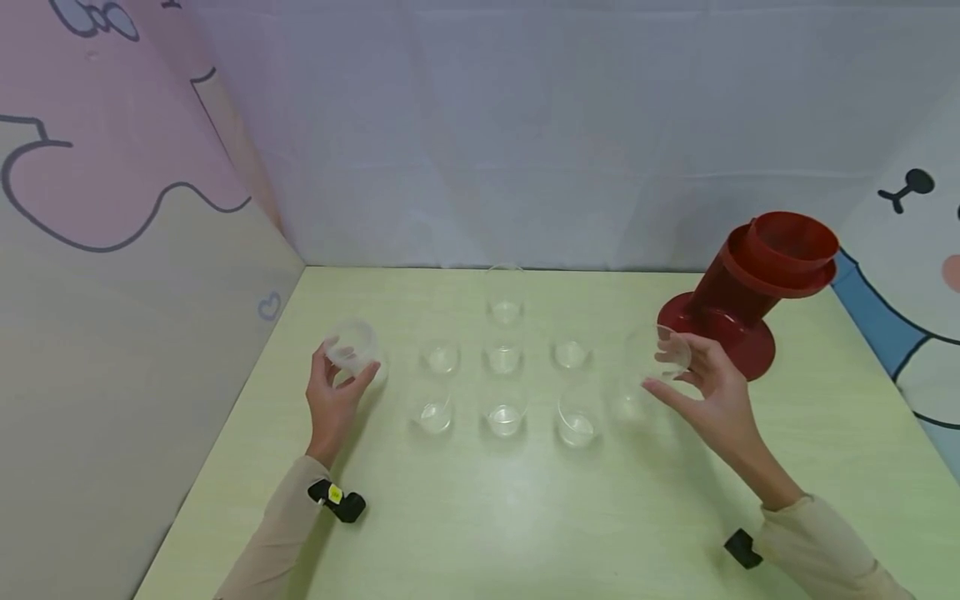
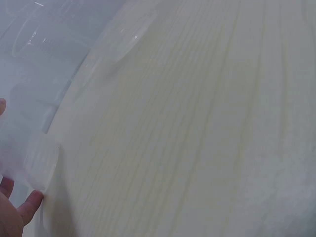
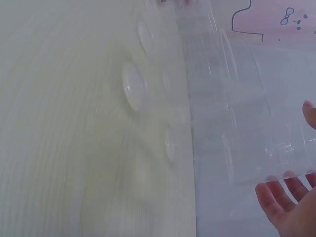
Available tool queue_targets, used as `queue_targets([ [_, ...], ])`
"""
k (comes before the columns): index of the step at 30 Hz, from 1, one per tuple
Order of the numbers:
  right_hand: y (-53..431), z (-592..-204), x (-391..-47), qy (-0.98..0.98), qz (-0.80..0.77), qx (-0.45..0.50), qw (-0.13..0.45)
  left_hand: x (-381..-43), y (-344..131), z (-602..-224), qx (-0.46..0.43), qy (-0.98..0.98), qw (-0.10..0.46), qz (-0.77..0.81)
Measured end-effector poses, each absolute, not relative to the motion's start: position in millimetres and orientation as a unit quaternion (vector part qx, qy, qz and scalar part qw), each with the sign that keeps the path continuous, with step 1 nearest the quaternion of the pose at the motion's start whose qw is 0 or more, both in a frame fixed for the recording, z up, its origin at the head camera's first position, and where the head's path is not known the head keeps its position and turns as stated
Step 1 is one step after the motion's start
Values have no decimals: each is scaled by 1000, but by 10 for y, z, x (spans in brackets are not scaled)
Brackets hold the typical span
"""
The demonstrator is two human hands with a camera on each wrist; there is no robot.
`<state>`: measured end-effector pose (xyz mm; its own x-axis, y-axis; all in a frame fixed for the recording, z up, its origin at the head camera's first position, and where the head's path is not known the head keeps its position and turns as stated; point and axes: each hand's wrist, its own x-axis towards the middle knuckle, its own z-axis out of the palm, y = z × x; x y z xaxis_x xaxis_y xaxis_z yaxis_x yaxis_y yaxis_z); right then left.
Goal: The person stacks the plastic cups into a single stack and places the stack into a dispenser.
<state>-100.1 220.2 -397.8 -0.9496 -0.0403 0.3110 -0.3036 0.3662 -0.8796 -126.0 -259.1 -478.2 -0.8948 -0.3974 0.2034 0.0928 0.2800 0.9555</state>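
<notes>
Both half closed, the left hand grips a clear cup and the right hand a second cup, flanking the standing cups between them in an apparent arranging step likely calling next for gentle placement.

Booth-like space, cartoon-printed walls

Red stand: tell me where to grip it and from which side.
The red stand is probably best gripped around its column, coming from the right in the head view: the column is narrower than the collar above and the base below. The right hand and the clear cup it holds occupy the near left.
</notes>
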Motion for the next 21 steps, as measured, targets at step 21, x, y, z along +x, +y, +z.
queue_targets([
  [21, 2165, -3856, -1008, -811, 558, 131, 121, -1122, -2498, -4519, 71, -792, 201, -572],
])
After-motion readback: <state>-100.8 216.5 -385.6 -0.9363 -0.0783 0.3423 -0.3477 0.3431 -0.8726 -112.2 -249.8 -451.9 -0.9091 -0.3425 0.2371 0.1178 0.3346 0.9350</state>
